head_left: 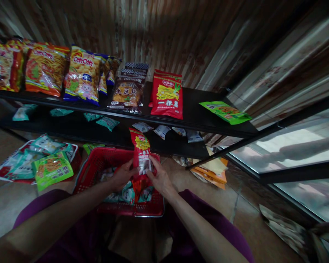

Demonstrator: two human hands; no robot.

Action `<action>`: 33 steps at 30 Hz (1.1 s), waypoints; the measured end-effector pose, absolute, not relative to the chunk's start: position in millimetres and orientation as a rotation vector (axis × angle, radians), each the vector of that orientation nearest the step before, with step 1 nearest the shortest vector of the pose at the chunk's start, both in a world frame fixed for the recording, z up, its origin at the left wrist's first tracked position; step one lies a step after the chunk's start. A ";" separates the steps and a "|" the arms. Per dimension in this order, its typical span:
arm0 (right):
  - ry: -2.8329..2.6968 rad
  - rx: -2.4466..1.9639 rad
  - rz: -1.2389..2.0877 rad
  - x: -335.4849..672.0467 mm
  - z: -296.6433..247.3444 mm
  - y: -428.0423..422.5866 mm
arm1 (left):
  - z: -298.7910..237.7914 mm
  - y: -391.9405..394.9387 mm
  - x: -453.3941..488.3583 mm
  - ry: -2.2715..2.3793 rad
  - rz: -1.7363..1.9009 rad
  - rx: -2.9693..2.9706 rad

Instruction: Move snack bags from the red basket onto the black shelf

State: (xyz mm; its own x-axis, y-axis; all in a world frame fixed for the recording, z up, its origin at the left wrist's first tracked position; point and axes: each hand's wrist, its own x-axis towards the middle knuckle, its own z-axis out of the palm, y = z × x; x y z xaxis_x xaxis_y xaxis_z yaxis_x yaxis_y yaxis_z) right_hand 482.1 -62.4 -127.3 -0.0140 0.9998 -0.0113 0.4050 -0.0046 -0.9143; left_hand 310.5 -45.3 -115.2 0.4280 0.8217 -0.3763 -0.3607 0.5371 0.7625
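Note:
Between my two hands is a red snack bag (pixel 142 151) with yellow pieces printed on it, held above a red plastic basket (pixel 91 164). My left hand (pixel 125 174) grips its left side and my right hand (pixel 159 176) its right side, thumbs on the front. Inside the basket lie several teal and white small packets (pixel 127 193) and something orange-red below the held bag. On the shelf ahead, similar red bags (pixel 167 95) stand upright, one in front of another. Left of them are brown potato-chip bags (pixel 128 91).
The black two-tier shelf (pixel 197 120) carries blue-yellow snack bags (pixel 83 75), noodle snack bags (pixel 46 69) and a flat green packet (pixel 226 111). Small packets lie on its lower tier. A second basket (pixel 78 160) with packets sits left. Orange packaging (pixel 212 173) lies on the floor near the glass panel (pixel 298 146).

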 end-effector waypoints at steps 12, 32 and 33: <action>-0.768 -1.267 1.623 472.6 -107.2 -67.3 | -111.9 -48.6 302.9 0.880 0.723 1.067; -0.578 -1.304 1.687 486.0 -103.9 -73.5 | -120.7 -38.2 300.1 0.897 0.658 0.402; -0.659 -1.328 1.509 486.5 -98.8 -75.5 | -121.4 -36.3 300.0 0.925 0.674 0.398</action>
